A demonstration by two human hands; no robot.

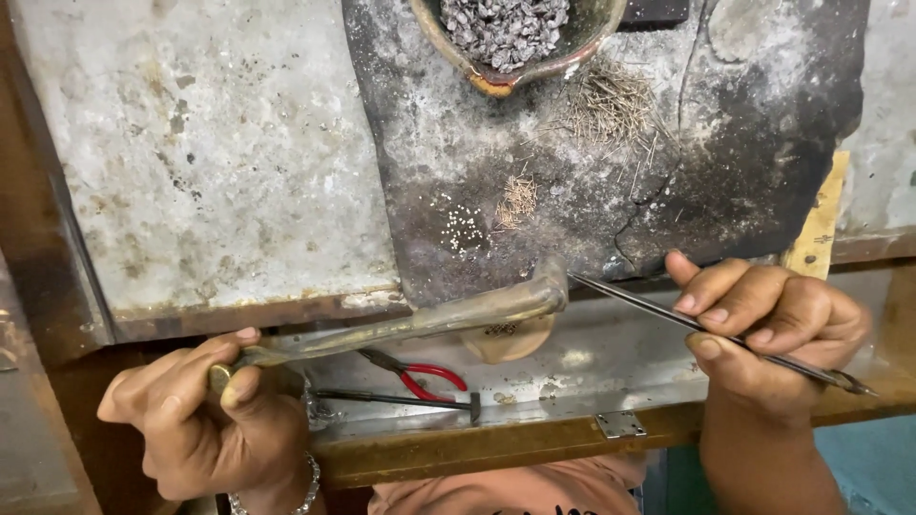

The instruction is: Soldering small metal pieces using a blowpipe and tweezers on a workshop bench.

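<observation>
My left hand [205, 415] grips the near end of a long brass blowpipe [420, 322]; its bent tip points up at a dark scorched soldering block [592, 143]. My right hand [768, 329] pinches thin dark tweezers [649, 303], and their point reaches the blowpipe's tip at the block's near edge. On the block lie a cluster of tiny white beads [465, 229] and a small heap of short wire bits [520, 198].
A clay bowl [515, 33] of grey granules sits at the block's far edge, with a scatter of fine wire pieces [611, 105] beside it. Red-handled pliers [420, 375] and a small hammer [401, 398] lie in the metal tray below. A worn metal sheet [200, 153] covers the left.
</observation>
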